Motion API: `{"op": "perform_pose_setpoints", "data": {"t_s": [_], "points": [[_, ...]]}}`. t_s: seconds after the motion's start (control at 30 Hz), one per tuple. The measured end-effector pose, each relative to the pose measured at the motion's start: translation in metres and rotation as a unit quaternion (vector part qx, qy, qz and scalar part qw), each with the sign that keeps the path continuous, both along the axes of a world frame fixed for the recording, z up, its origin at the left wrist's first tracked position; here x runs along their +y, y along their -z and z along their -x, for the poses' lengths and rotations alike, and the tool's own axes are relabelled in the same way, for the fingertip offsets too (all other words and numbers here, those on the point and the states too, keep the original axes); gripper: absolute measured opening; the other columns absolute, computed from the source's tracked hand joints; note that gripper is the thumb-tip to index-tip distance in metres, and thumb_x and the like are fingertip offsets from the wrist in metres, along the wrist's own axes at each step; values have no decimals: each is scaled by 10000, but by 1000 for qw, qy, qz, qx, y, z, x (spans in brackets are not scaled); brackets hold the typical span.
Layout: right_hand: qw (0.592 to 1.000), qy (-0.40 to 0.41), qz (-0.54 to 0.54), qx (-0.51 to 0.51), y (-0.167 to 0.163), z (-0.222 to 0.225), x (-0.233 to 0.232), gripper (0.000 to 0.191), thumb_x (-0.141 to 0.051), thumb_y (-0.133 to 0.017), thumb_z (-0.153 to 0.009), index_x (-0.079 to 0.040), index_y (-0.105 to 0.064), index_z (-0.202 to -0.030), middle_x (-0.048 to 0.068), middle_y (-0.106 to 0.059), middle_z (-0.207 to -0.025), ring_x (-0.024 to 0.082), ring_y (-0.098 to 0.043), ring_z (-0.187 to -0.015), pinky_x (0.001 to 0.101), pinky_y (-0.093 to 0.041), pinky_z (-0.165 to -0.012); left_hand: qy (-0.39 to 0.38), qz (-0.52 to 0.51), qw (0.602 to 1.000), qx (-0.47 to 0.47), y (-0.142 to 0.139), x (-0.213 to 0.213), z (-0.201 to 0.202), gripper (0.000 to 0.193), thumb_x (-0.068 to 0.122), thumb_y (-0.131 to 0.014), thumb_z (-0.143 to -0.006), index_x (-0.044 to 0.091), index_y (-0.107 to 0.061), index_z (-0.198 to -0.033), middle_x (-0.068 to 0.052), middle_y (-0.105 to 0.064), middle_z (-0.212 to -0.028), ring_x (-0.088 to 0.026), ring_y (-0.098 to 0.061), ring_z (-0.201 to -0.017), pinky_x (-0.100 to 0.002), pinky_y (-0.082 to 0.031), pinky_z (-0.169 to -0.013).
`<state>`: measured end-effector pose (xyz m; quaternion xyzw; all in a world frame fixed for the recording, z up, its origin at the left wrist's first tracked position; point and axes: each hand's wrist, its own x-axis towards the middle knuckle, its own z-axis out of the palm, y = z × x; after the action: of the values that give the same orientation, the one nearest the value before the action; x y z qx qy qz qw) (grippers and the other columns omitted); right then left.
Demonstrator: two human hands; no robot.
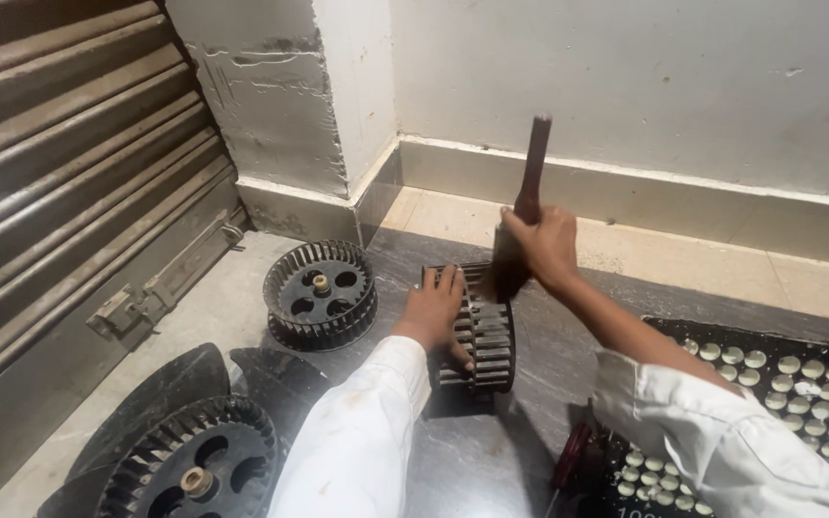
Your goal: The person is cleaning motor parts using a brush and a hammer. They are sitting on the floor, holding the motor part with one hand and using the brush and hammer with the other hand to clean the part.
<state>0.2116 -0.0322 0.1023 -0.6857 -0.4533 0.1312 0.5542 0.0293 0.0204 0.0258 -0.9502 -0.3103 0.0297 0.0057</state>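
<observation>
Fingers of the left hand (431,312) steady the black finned blower wheel (481,331) on edge; above it, the right hand (541,245) grips a red-handled brush (520,225).

Two blower wheels (319,294) left of held wheel (480,331)

We see no boxes, bags, signs or screens near our hands. Just below our right hand (541,245), by the right elbow, lies a flat black panel (769,412) covered in rows of pale round dots. Small white marks sit at its bottom edge, too cut off to make out.
</observation>
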Motion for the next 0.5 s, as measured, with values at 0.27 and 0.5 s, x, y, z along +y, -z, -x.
{"op": "perform_pose_setpoints", "data": {"t_s": [0.27, 0.5], "points": [[993, -66, -96, 7, 7, 30, 16, 259, -244, -749, -928, -3, -693, -852, 108, -690, -757, 145, -618, -613, 295, -525, -547, -10, 15, 999, 31, -3, 1, 2, 1271, 674, -926, -505, -26, -431, -1443, -214, -152, -1677, -468, -138, -1538, -555, -357, -1161], [998, -54, 24, 24, -8, 6, 6, 188, -227, -689, -907, -45, -686, -859, 106, -717, -762, 173, -666, -593, 326, -579, -571, 2, -14, 999, -32, 1, -3, 2, 1545, 633, -967, -418, -51, -203, -1572, -218, -207, -1637, -448, -212, -1484, -524, -414, -1107]]}}
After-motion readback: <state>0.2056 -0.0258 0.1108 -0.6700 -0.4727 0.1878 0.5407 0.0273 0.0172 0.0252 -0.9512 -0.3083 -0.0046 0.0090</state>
